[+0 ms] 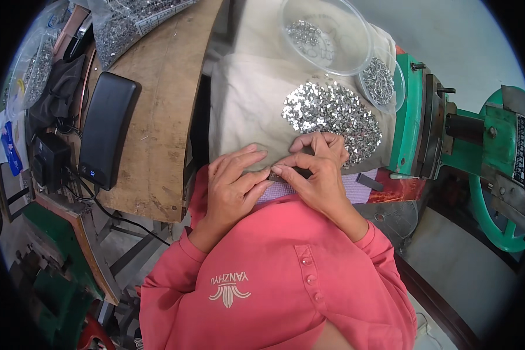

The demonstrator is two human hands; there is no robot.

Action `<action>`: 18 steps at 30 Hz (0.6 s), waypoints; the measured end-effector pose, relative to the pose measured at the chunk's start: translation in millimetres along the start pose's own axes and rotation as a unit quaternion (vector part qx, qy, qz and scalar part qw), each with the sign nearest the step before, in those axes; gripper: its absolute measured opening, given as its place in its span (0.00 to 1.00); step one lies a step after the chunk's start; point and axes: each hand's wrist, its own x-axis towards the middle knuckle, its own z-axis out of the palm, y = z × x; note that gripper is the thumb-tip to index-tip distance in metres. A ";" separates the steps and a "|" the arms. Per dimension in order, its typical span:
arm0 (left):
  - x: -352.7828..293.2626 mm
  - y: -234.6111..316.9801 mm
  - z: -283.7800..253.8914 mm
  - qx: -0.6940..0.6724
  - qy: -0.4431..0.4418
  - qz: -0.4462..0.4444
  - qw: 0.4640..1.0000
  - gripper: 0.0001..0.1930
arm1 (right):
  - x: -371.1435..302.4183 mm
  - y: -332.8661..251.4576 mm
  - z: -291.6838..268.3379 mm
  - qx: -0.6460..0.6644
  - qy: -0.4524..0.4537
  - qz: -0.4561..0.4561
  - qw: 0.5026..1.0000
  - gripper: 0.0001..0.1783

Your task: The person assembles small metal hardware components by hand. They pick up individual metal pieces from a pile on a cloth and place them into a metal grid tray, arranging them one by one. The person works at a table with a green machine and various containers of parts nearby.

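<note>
My left hand [232,184] and my right hand [318,172] meet at the near edge of a beige cloth [245,111]. The thumb and forefinger of the right are pinched together, and the left thumb and forefinger close in beside them. Whatever sits between the fingertips is too small and hidden to name. Just beyond the right hand spreads a pile of small shiny silver metal pieces [332,116]. Part of a dark grey bar [370,182] shows to the right of that hand, on a purple textured mat [356,189].
A clear plastic bowl [347,58] with some metal pieces stands at the back, beside a smaller tub [398,87] of thin metal parts. Green machinery [408,116] with a handwheel [487,221] borders the right. On the wooden table [157,116] at left lie a black power bank [108,128] and bags of parts [122,29].
</note>
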 end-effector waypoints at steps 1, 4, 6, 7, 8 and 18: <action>-0.1 -0.4 0.2 -0.001 -0.001 0.001 1.000 0.11 | 0.3 -0.6 -0.3 -0.002 -0.002 0.002 1.000 0.08; 0.4 -0.3 -0.4 -0.003 -0.001 0.001 1.000 0.10 | 1.7 -3.3 -1.3 -0.008 -0.007 0.008 1.000 0.08; -0.2 -0.9 -0.2 -0.004 0.001 0.001 1.000 0.10 | 2.4 -4.1 -1.0 -0.013 -0.011 0.010 1.000 0.08; -0.3 -1.3 -0.2 -0.003 0.001 0.001 1.000 0.10 | 2.2 -2.8 -1.1 -0.011 -0.010 0.005 1.000 0.08; -0.3 -1.2 0.1 -0.004 0.001 0.001 1.000 0.10 | 1.6 -0.2 -1.5 -0.008 -0.009 0.001 1.000 0.08; 1.6 0.6 -1.4 0.003 0.000 0.004 1.000 0.09 | 4.8 -1.1 -5.8 -0.012 -0.020 0.000 1.000 0.09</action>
